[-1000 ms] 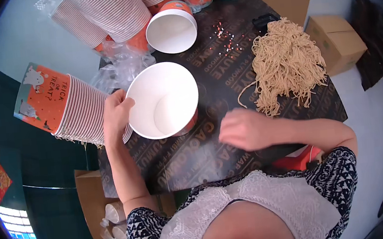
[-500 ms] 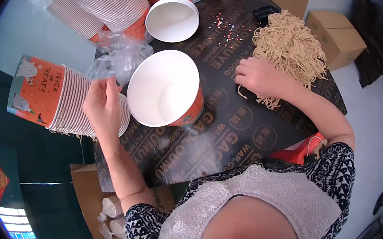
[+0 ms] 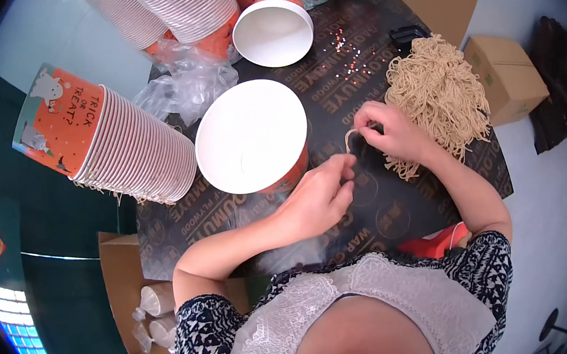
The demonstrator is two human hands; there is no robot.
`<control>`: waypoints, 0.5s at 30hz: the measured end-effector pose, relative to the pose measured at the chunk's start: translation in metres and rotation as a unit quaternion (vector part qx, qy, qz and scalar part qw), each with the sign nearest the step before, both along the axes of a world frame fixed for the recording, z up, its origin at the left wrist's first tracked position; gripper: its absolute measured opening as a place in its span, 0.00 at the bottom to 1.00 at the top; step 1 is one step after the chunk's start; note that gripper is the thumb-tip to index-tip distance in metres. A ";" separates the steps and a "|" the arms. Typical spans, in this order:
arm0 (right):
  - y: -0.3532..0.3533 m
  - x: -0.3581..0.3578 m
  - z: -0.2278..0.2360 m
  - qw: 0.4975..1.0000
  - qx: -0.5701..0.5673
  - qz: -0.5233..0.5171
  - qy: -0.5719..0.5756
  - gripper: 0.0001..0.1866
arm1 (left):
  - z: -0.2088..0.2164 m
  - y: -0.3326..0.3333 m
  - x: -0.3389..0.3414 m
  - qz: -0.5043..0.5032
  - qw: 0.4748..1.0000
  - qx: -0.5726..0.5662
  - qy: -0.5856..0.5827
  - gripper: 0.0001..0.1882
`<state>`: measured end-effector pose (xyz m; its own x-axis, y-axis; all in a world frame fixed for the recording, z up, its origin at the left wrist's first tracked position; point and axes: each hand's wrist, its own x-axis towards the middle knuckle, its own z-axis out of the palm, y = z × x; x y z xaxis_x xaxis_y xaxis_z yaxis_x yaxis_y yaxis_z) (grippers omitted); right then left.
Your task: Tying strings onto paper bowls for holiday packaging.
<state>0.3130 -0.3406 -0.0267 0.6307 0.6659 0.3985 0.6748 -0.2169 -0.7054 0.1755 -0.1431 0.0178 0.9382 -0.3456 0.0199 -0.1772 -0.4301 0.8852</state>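
Note:
A short beige cord (image 3: 349, 141) runs between my two hands. My right hand (image 3: 395, 132) pinches its upper end beside a heap of the same cords (image 3: 437, 95). My left hand (image 3: 320, 197) is closed, with its fingertips at the cord's lower end, low in front of a large white paper bucket (image 3: 251, 135). That bucket stands tilted on the table with its white inside facing up and orange showing on its outer wall. To the left lies a long nested stack of orange printed buckets (image 3: 70, 123), with cord ends hanging along its lower rims.
Behind the large bucket sits a smaller white-lined bucket (image 3: 273, 34), with crumpled clear plastic (image 3: 197, 82) beside it. More nested stacks (image 3: 186, 11) stand at the back. Small coloured beads (image 3: 350, 59) are scattered near a black tray (image 3: 409, 34). Cardboard boxes (image 3: 504, 78) flank the table.
My left hand has moved from the nested stack rightward across the front of the large bucket to the cord. My right hand has shifted slightly, holding the cord away from the heap.

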 end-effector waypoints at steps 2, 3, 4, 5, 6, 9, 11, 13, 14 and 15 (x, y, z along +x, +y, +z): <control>-0.004 -0.001 -0.003 1.000 0.017 0.012 0.001 0.04 | -0.002 -0.003 0.013 -0.002 0.999 0.003 0.049 0.22; -0.005 -0.001 -0.002 1.000 0.018 0.012 0.000 0.04 | -0.003 -0.005 0.018 0.033 0.993 -0.042 0.105 0.22; -0.006 -0.003 -0.001 1.000 0.020 0.010 -0.013 0.04 | -0.007 -0.008 0.022 0.067 0.981 -0.086 0.162 0.22; -0.007 -0.004 0.000 0.999 0.022 0.008 -0.026 0.05 | -0.013 -0.009 0.026 0.077 0.974 -0.122 0.175 0.22; -0.008 -0.006 0.002 0.999 0.019 0.005 -0.041 0.07 | -0.017 -0.010 0.030 0.076 0.974 -0.121 0.177 0.22; -0.012 -0.005 0.003 0.998 0.002 0.010 -0.059 0.06 | -0.022 -0.011 0.042 0.091 0.962 -0.181 0.183 0.20; -0.009 -0.005 0.001 0.998 0.017 0.010 -0.065 0.06 | -0.023 -0.010 0.049 0.089 0.949 -0.224 0.201 0.13; -0.009 -0.005 0.000 0.997 0.029 0.010 -0.071 0.06 | -0.031 -0.009 0.052 0.090 0.949 -0.225 0.203 0.10; -0.011 -0.005 0.000 0.997 0.012 0.022 -0.068 0.05 | -0.034 -0.009 0.053 0.091 0.948 -0.228 0.201 0.07; -0.011 -0.005 0.001 0.997 -0.005 0.034 -0.066 0.05 | -0.035 -0.009 0.053 0.091 0.948 -0.228 0.204 0.07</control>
